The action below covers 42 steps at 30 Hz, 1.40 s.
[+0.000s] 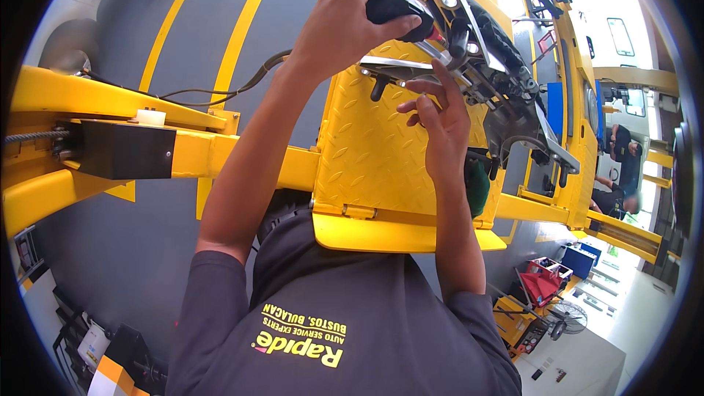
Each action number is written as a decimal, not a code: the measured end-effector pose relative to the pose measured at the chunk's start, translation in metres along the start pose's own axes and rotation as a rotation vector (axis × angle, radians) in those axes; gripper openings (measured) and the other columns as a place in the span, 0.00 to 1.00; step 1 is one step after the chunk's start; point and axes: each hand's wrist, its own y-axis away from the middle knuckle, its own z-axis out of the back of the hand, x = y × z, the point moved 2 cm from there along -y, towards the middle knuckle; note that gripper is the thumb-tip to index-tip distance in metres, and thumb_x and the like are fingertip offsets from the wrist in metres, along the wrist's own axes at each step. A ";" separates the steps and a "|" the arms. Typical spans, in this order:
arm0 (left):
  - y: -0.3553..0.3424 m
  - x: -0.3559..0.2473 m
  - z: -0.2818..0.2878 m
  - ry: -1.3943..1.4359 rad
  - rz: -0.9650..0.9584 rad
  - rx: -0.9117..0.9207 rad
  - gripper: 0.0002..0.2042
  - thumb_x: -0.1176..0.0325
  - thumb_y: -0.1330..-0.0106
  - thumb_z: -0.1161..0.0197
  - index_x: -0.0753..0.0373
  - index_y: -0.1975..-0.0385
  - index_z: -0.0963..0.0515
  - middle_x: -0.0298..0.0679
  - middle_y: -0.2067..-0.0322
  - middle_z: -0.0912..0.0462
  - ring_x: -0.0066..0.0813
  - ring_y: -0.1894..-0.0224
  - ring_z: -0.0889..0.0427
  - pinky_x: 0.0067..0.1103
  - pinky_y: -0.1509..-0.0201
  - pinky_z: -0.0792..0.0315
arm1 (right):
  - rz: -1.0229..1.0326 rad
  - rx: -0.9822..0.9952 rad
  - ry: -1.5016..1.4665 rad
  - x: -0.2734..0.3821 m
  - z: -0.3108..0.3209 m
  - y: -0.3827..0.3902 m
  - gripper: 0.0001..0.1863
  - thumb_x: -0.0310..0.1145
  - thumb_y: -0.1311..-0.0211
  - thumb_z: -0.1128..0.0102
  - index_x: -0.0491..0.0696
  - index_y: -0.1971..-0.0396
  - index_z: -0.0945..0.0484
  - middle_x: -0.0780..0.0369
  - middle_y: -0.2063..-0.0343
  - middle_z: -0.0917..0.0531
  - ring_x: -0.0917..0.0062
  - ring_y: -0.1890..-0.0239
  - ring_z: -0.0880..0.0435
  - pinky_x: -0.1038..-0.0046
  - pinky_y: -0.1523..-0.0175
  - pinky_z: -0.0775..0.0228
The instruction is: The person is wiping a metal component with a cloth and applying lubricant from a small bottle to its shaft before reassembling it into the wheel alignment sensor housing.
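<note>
My left hand (359,15) is closed around a black boxy piece (400,15), with the thumb on its near side. A bit of red shows where that piece meets a silver metal clamp (458,59) with several arms and black pegs. Whether the two are joined there I cannot tell. My right hand (444,121) is below the clamp with fingers apart and partly bent. Its index finger reaches up to the clamp's metal middle, and nothing shows in the palm. Beneath the clamp lies a yellow tread-plate platform (381,154).
Yellow lift beams (279,165) run left and right of the platform. A black block (125,150) sits on the left beam, near a steel cable (37,136). A dark hose (249,84) passes behind my left forearm. Far right are a person (609,194), a fan (566,317) and a red item (541,287).
</note>
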 end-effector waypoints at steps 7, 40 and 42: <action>-0.007 -0.014 0.008 0.045 0.105 0.054 0.28 0.51 0.35 0.20 0.65 0.45 0.19 0.52 0.57 0.08 0.45 0.52 0.07 0.33 0.45 0.16 | 0.034 0.010 -0.003 0.000 0.001 0.001 0.33 0.35 0.23 0.37 0.42 0.23 0.32 0.57 0.47 0.10 0.75 0.56 0.07 0.75 0.55 0.18; -0.035 -0.002 -0.003 0.071 0.005 0.180 0.28 0.61 0.37 0.18 0.71 0.44 0.22 0.50 0.55 0.09 0.41 0.51 0.10 0.33 0.43 0.18 | 0.056 -0.003 -0.016 -0.006 -0.003 0.001 0.29 0.30 0.23 0.38 0.42 0.26 0.29 0.58 0.51 0.10 0.76 0.59 0.08 0.75 0.58 0.21; -0.035 -0.002 -0.005 0.094 -0.004 0.190 0.28 0.61 0.37 0.19 0.71 0.44 0.22 0.50 0.55 0.09 0.41 0.51 0.10 0.34 0.44 0.19 | 0.057 -0.013 -0.015 -0.007 -0.002 0.002 0.29 0.30 0.23 0.38 0.42 0.26 0.29 0.58 0.51 0.10 0.75 0.60 0.08 0.75 0.58 0.21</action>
